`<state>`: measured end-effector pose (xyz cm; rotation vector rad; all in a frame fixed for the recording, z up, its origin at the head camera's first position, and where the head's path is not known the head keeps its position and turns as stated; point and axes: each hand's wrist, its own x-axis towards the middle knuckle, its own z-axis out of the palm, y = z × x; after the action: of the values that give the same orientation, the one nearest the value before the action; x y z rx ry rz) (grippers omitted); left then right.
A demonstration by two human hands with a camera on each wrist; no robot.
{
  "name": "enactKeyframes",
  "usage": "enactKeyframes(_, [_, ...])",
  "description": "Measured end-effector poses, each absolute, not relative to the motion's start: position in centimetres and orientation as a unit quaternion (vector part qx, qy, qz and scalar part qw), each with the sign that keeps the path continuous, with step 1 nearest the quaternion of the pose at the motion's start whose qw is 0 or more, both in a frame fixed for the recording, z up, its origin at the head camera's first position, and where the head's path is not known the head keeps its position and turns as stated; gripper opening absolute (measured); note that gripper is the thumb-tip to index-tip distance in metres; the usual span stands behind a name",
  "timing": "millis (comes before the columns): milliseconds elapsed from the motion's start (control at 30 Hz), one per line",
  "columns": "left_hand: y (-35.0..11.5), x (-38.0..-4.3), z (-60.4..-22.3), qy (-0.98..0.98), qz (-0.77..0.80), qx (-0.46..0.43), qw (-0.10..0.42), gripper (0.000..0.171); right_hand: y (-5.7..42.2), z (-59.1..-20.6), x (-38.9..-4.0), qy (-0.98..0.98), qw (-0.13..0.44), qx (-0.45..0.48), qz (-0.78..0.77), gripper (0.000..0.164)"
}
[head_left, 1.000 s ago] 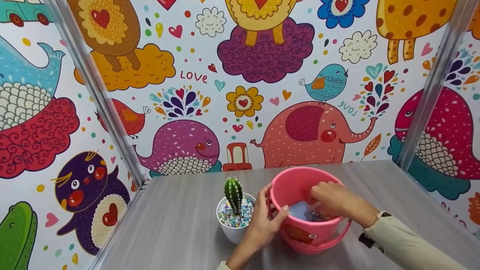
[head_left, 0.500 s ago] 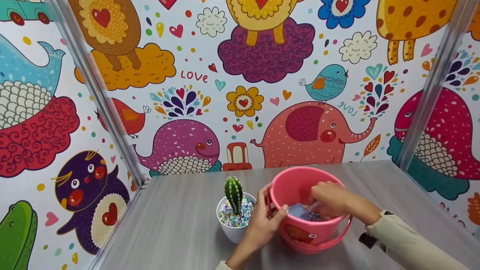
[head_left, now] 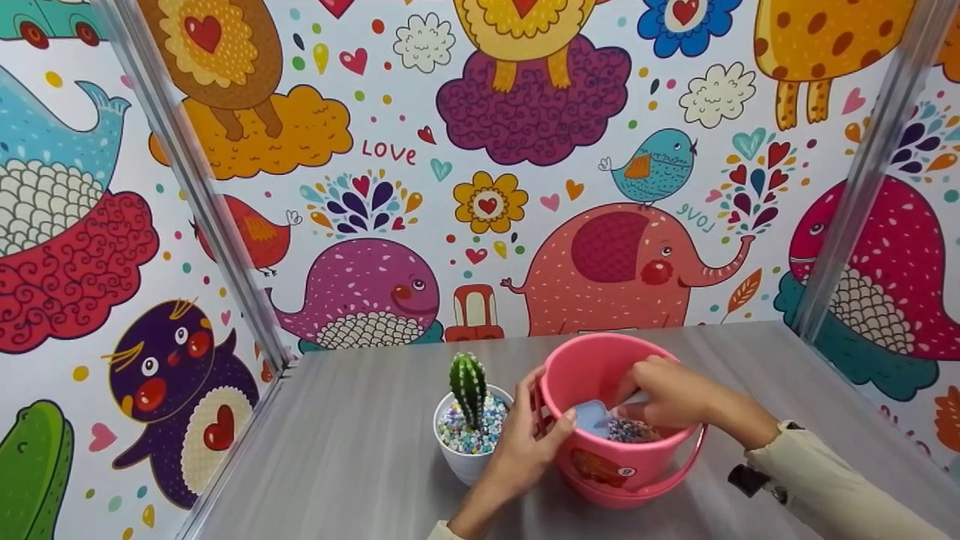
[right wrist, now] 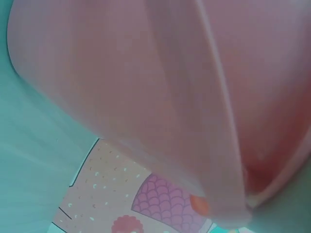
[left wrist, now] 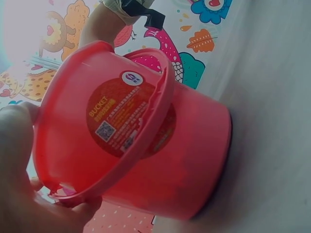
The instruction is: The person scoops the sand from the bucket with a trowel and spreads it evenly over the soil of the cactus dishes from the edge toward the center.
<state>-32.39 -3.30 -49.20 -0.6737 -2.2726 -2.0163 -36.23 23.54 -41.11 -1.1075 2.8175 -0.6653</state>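
Note:
A pink bucket point(head_left: 660, 471) stands on the table; its sticker and handle show in the left wrist view. My left hand point(head_left: 529, 442) grips the bucket at its left side, thumb over the rim. Reaching inside, my right hand point(head_left: 667, 391) holds a pale blue, see-through scoop point(head_left: 591, 418) by its handle. The scoop's blade lies near the left inner wall, beside small multicoloured pebbles point(head_left: 631, 430) at the bottom. The right fingertips are partly hidden inside the bucket. In the right wrist view, the bucket's outer wall point(right wrist: 107, 87) fills most of the picture.
Just left of the bucket, close to my left wrist, is a white pot point(head_left: 466, 465) with a green cactus point(head_left: 469, 386) in pastel pebbles. The grey table point(head_left: 352, 442) meets patterned wall panels point(head_left: 405, 195) at the back and sides, with metal posts point(head_left: 202, 195) at the corners.
My right hand has shifted slightly right and up, and the scoop's blade has moved left and tilted. More pebbles show in the bucket. The left hand stays in place.

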Motion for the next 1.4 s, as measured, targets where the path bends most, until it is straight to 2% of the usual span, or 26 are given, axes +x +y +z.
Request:
enactKeyframes(200, [-3.6, -32.2, -48.9, -0.742, -0.635, -0.215, 0.017, 0.08, 25.1, -40.2, -36.0, 0.911, 0.005, -0.338, -0.236, 0.017])
enactKeyframes(533, [-4.0, -31.8, -48.1, -0.8, -0.571, -0.175, 0.054, 0.087, 27.5, -40.4, -34.7, 0.913, -0.068, -0.308, -0.258, 0.021])
enactKeyframes(700, [-4.1, -31.7, -47.8, -0.814, -0.549, -0.173, 0.082, 0.086, 28.0, -40.3, -34.2, 0.916, -0.068, -0.293, -0.264, 0.022])
enactKeyframes(833, [-4.4, -31.2, -47.1, -0.836, -0.498, -0.193, 0.125, 0.084, 28.3, -40.3, -34.0, 0.915, -0.063, -0.291, -0.274, 0.021])
enactKeyframes(933, [-4.8, -30.7, -46.2, -0.84, -0.468, -0.222, 0.16, 0.078, 28.4, -40.2, -33.8, 0.912, -0.058, -0.292, -0.281, 0.019])
enactKeyframes(1100, [-6.2, -29.9, -44.1, -0.8, -0.503, -0.268, 0.186, 0.057, 28.0, -39.7, -33.5, 0.906, -0.054, -0.299, -0.294, 0.019])
enactKeyframes(1400, [-10.8, -29.1, -41.3, -0.76, -0.549, -0.237, 0.254, 0.037, 26.7, -38.5, -33.3, 0.898, -0.068, -0.321, -0.293, 0.018])
